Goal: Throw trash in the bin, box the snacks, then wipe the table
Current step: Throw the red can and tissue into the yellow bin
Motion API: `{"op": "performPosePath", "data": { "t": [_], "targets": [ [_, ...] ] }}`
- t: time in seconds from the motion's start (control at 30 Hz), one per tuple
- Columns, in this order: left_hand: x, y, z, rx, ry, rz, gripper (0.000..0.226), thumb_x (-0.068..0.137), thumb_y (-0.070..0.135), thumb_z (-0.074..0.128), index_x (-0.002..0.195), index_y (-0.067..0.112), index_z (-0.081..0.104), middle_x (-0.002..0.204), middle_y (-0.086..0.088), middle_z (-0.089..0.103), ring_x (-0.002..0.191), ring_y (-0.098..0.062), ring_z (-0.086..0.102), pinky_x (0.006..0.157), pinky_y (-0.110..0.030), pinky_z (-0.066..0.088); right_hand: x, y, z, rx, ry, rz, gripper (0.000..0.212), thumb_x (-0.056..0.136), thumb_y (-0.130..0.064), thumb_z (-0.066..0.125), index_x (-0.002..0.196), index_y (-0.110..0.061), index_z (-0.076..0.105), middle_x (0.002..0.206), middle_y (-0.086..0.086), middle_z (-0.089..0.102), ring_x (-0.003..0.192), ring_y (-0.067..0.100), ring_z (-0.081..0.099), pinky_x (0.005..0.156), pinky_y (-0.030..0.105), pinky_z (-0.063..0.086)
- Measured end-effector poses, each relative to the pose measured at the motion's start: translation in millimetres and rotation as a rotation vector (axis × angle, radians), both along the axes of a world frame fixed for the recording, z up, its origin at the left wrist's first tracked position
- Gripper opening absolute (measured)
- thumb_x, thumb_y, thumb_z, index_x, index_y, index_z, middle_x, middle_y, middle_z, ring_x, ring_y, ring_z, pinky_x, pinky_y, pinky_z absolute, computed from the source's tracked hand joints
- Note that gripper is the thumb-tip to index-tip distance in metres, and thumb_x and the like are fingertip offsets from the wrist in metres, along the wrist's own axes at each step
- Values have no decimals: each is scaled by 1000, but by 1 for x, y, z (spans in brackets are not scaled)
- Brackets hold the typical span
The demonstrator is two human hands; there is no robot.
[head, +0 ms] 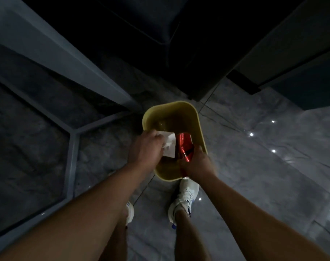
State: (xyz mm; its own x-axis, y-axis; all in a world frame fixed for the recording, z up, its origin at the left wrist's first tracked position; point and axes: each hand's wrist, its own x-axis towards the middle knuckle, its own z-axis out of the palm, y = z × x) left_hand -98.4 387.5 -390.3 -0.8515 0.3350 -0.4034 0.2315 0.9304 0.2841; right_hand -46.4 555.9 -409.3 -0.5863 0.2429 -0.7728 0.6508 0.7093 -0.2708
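A yellow bin [198,117] stands on the floor just in front of my feet. My left hand [145,147] is over its near left rim, shut on a crumpled white paper [169,145]. Beside it my right hand [200,162] hangs over the bin's near right side, shut on a shiny red wrapper [184,146]. A red can end shows under that hand near the rim. Both items hang above the bin's opening. Something faint lies at the bin's bottom; I cannot make it out.
The room is dim. The grey marble tile floor [264,166] reflects light spots on the right. A dark cabinet [179,44] rises behind the bin. A grey-framed panel [71,161] lies to the left. My white shoes [184,196] stand just before the bin.
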Motion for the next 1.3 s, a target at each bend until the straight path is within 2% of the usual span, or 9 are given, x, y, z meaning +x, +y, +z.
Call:
{"op": "performPosePath", "data": {
  "t": [0.13, 0.27, 0.33, 0.43, 0.6, 0.7, 0.83, 1.07, 1.3],
  "targets": [
    [-5, 5, -25, -77, -36, -124, 26, 95, 25, 55, 119, 19, 62, 119, -5, 59, 110, -26, 54, 83, -40, 44, 3, 5, -29, -14, -21, -25, 61, 86, -39, 75, 134, -18, 42, 110, 7, 64, 96, 26, 67, 82, 48, 59],
    [-4, 6, -35, -79, -67, -121, 22, 95, 26, 54, 115, 19, 61, 117, -4, 58, 109, -24, 52, 83, -38, 43, 4, 8, -37, -31, -12, -33, 65, 86, -42, 75, 136, -18, 41, 114, 8, 64, 99, 28, 66, 83, 48, 59],
    [-2, 5, -37, -86, -83, -115, 23, 94, 28, 55, 115, 20, 60, 116, -4, 59, 109, -24, 51, 85, -38, 42, 3, 9, -37, -37, -11, -37, 65, 85, -44, 75, 135, -18, 42, 113, 7, 64, 96, 26, 66, 80, 47, 59],
    [-3, 3, -37, -90, -99, -99, 34, 92, 35, 59, 123, 21, 57, 122, -4, 56, 114, -25, 50, 90, -40, 42, 1, 11, -38, -52, 12, -46, 65, 86, -47, 74, 136, -20, 42, 110, 2, 63, 80, 13, 59, 66, 35, 54],
    [-8, -1, -34, -116, -116, -116, 48, 87, 43, 63, 129, 23, 51, 123, -5, 54, 114, -28, 50, 91, -43, 43, -5, 13, -36, -59, 16, -31, 71, 84, -51, 74, 140, -22, 41, 124, 5, 61, 100, 24, 65, 82, 44, 59],
    [-10, -2, -35, -124, -131, -116, 47, 87, 43, 63, 127, 22, 51, 122, -6, 53, 113, -29, 50, 91, -43, 42, -6, 12, -37, -39, 30, -14, 76, 82, -50, 76, 144, -22, 40, 131, 6, 59, 109, 27, 62, 85, 43, 57],
    [-10, -3, -32, -144, -143, -122, 46, 85, 43, 64, 124, 22, 51, 121, -6, 51, 113, -29, 50, 89, -44, 40, -6, 10, -36, -32, 41, -18, 79, 81, -49, 77, 145, -23, 39, 131, 6, 59, 110, 26, 62, 83, 42, 56],
    [-7, -3, -6, -163, -155, -131, 46, 85, 44, 63, 123, 22, 51, 121, -7, 51, 112, -31, 52, 88, -43, 41, -3, 9, -13, -43, 19, -7, 77, 85, -50, 73, 147, -23, 38, 134, 7, 57, 113, 27, 60, 86, 43, 56],
    [2, -9, 55, -174, -182, -124, 45, 86, 44, 61, 123, 21, 50, 122, -8, 51, 115, -30, 50, 91, -44, 42, -4, -2, 44, -16, 59, 88, 72, 85, -47, 71, 146, -24, 40, 131, 8, 58, 112, 28, 61, 86, 41, 56]
  ]
}}
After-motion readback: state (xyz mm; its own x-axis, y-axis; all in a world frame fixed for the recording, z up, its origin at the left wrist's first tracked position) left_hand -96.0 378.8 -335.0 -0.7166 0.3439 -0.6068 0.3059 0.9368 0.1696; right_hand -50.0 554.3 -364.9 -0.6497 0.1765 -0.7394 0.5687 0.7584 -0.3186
